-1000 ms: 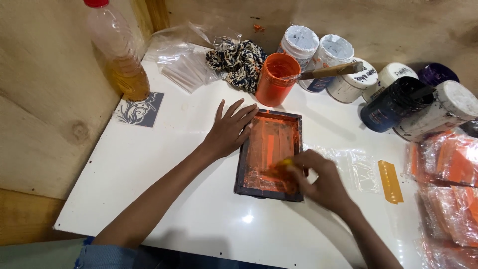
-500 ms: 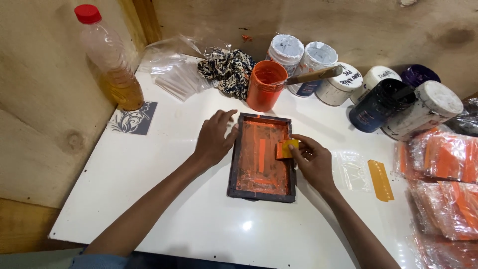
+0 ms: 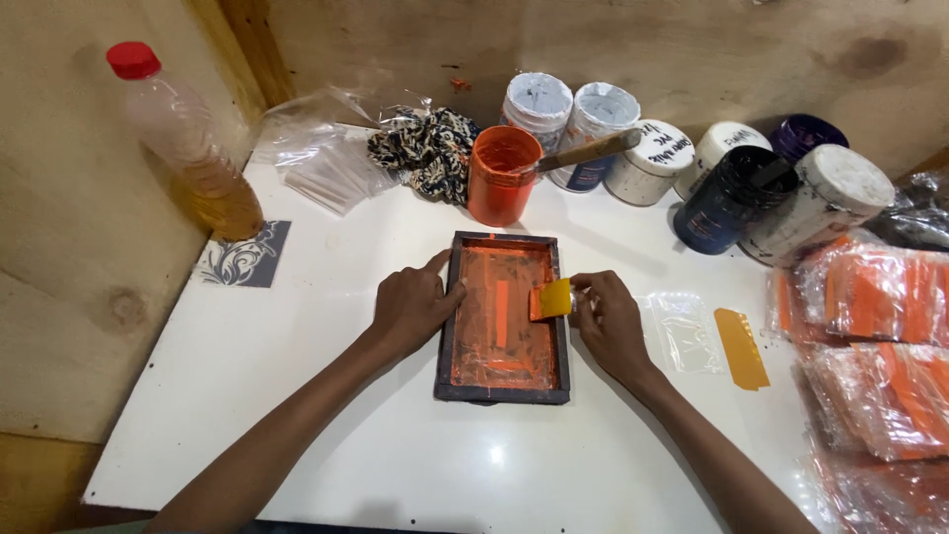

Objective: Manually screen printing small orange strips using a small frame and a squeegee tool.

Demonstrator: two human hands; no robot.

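we see our left hand (image 3: 413, 309) pressed flat on the left edge of the dark-framed printing screen (image 3: 502, 318), which lies mid-surface (image 3: 297, 396). our right hand (image 3: 613, 321) has its grip closed on a small yellow squeegee (image 3: 552, 299), its edge on the mesh by the right rail. orange ink already coats most of the mesh, so we judge spreading well along. an open orange paint tub (image 3: 502, 178) stands just behind.
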